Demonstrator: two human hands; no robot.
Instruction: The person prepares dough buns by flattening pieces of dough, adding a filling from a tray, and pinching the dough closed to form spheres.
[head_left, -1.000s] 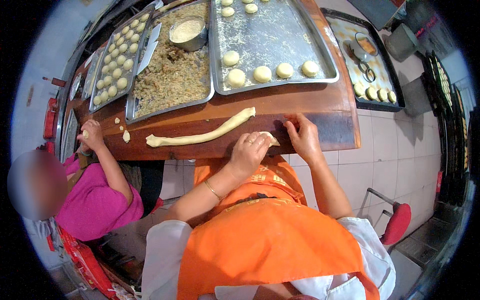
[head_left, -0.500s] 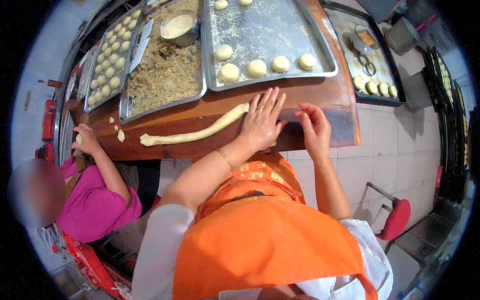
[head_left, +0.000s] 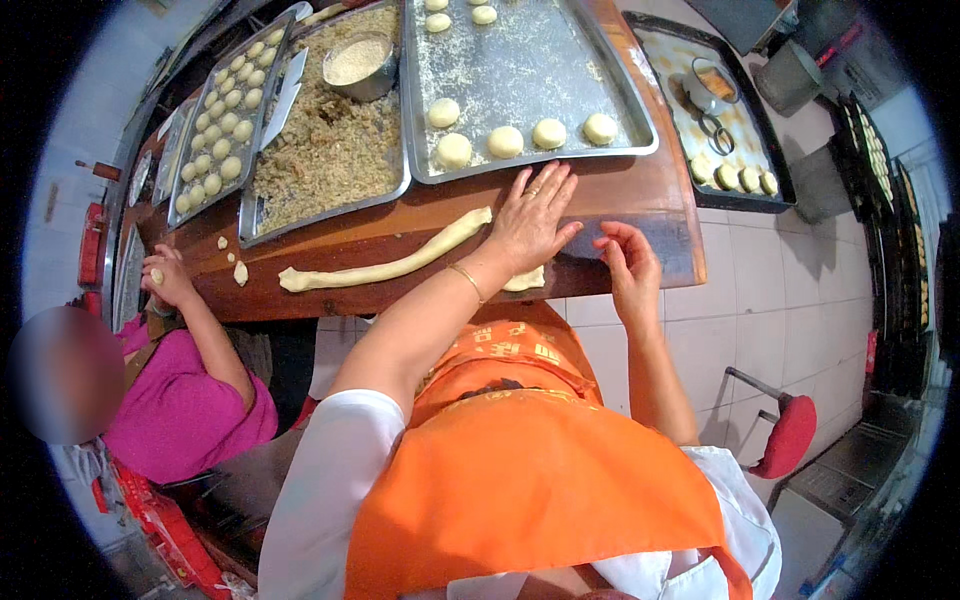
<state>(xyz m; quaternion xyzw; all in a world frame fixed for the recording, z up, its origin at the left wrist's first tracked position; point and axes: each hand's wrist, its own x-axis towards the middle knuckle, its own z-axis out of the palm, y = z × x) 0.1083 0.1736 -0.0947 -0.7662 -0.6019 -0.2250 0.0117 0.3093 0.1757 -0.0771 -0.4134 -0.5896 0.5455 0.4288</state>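
Observation:
My left hand (head_left: 532, 222) lies flat on the wooden table with its fingers stretched out toward the dough tray. A flattened piece of dough (head_left: 525, 281) shows below its heel, at the table's near edge, partly covered. To its left, a long dough rope (head_left: 390, 266) reaches to beside my wrist. My right hand (head_left: 632, 268) is raised near the table's right front edge, fingers loosely curled and thumb apart, with nothing visible in it. Several round dough pieces (head_left: 505, 142) sit on the large metal tray (head_left: 520, 80) beyond my left hand.
A tray of crumbly filling (head_left: 325, 165) holds a metal bowl (head_left: 358, 65). Dough balls fill a narrow tray (head_left: 217, 128) at left. A co-worker's hand (head_left: 168, 276) holds a small dough piece near loose scraps (head_left: 240, 272). At right are a black-rimmed tray (head_left: 660, 60) and a red stool (head_left: 788, 435).
My left hand has slid away from me, uncovering more of the flattened dough piece at the table's edge. My right hand stays raised in nearly the same place.

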